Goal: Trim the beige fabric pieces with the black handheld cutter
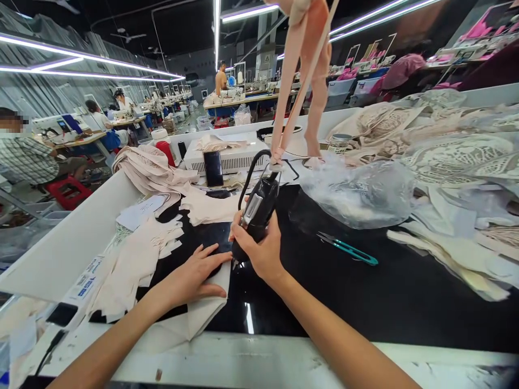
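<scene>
My right hand (261, 246) is wrapped round a black corded handheld power tool (263, 202), which tilts with its narrow tip down near the black work surface (292, 292). Strips of peach fabric (294, 81) run up from the tool's top end. Flat on a pale beige fabric piece (208, 313) lies my left hand (198, 275), fingers spread and fingertips close to the tool's tip. Part of this piece is hidden under the hand and hangs toward the table's front edge. Whether the tip touches the fabric, I cannot tell.
Teal thread snips (351, 249) lie right of the tool. Stacked beige pieces (138, 262) sit at left, a phone (213, 168) leans on a white vented box (243, 154), and a clear plastic bag (365, 189) with lace fabric (466, 156) fills the right. People work at machines beyond.
</scene>
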Demonstrator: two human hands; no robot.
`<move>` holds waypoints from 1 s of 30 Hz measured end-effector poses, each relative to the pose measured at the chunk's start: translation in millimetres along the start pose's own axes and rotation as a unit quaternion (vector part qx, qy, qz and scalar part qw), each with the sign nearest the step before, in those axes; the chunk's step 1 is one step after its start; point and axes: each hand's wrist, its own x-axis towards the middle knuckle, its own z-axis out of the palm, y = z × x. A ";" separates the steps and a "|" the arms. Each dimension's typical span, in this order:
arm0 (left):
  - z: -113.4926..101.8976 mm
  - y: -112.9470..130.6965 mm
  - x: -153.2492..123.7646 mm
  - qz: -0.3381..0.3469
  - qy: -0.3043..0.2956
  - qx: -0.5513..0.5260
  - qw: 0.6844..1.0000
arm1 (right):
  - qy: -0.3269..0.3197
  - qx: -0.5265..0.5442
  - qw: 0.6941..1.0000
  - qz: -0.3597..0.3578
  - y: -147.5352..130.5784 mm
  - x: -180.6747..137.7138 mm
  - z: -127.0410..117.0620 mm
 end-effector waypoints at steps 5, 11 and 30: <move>0.5 0.6 -0.2 -0.006 0.006 -0.001 1.000 | 0.001 0.003 1.000 0.009 0.4 -2.1 5.0; -1.0 5.3 1.4 -0.008 0.007 -0.002 1.000 | 0.004 0.006 1.000 0.012 -0.1 -2.0 7.4; -4.0 11.2 -6.9 -0.025 0.010 0.020 0.999 | 0.003 -0.002 1.000 0.002 -2.0 -2.0 6.9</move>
